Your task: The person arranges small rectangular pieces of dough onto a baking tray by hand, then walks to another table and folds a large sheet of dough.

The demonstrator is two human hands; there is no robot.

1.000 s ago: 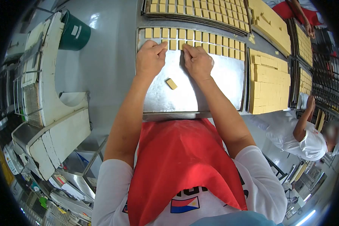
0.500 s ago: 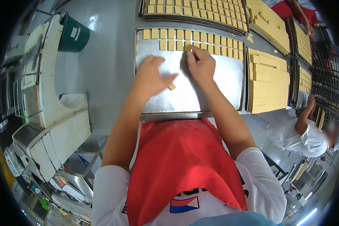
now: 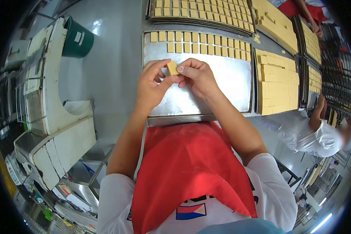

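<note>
A small yellow rectangular piece of what looks like dough (image 3: 172, 68) is held over the metal tray (image 3: 226, 85). My left hand (image 3: 155, 81) grips it between thumb and fingers from the left. From the right, the thumb and fingers of my right hand (image 3: 199, 77) are closed on the same piece. Two rows of similar pieces (image 3: 186, 48) lie spaced along the tray's far side, and the nearer row starts further right than the back one.
Beyond my tray stand stacked trays full of pieces (image 3: 201, 15). On the right lie a big block of cut yellow dough (image 3: 279, 85) and a longer slab (image 3: 275, 29). A green bin (image 3: 78, 39) stands at left. Co-workers are at right, one in a white shirt (image 3: 325, 138).
My right hand has come back from the row, leaving a piece there, and met my left hand. The loose piece near my left hand is now lifted and held between both hands.
</note>
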